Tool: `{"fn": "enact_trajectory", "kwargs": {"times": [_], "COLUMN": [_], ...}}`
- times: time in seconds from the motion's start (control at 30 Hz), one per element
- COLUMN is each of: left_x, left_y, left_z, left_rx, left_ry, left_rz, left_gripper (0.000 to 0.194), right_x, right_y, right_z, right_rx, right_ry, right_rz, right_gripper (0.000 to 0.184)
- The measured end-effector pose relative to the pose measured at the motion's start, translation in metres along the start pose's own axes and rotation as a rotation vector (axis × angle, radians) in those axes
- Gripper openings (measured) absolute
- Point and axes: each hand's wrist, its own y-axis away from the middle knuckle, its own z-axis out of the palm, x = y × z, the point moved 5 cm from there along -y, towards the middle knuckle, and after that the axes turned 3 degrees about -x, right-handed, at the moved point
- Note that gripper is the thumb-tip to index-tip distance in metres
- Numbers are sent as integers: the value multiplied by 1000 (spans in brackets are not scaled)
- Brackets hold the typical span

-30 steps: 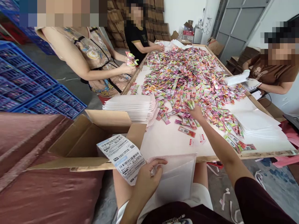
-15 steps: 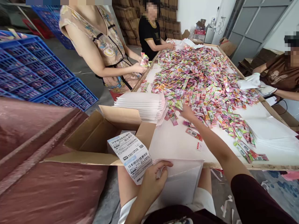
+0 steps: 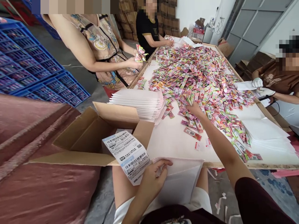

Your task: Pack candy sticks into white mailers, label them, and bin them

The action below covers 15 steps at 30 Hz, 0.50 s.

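My left hand [image 3: 154, 179] is closed on the top edge of a white mailing envelope [image 3: 179, 183] above my lap. A strip of printed shipping labels [image 3: 127, 155] stretches left from the same hand, over the box's edge. Out over the table, my right hand [image 3: 195, 109] is closed around a few small green and pink candy packets [image 3: 189, 99]. It is at the near side of a big heap of similar packets [image 3: 193, 71]. My fingertips are partly hidden among the packets.
Left of my hands stands an open cardboard box [image 3: 81, 137], beside a stack of white envelopes [image 3: 135, 101]. More envelopes [image 3: 266, 132] lie at right. Blue crates [image 3: 30, 65] stand at far left. Three co-workers are around the table, one holding packets [image 3: 140, 53], one a white envelope [image 3: 245, 85].
My right hand has moved slightly right and now has packets in its fingers. My left hand keeps the envelope and labels in place. The view has shifted a little.
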Motion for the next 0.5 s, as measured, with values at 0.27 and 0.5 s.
{"fn": "enact_trajectory", "kwargs": {"times": [0.27, 0.5], "left_x": [3, 3], "left_y": [-1, 1], "left_z": [4, 0], "left_rx": [-2, 3], "left_ry": [-20, 16], "left_rz": [-5, -27], "left_gripper": [32, 31], "right_x": [28, 34], "right_y": [-5, -12], "right_z": [23, -5], "right_rx": [1, 21], "right_ry": [324, 130], "right_rz": [66, 96], "right_gripper": [30, 28]}}
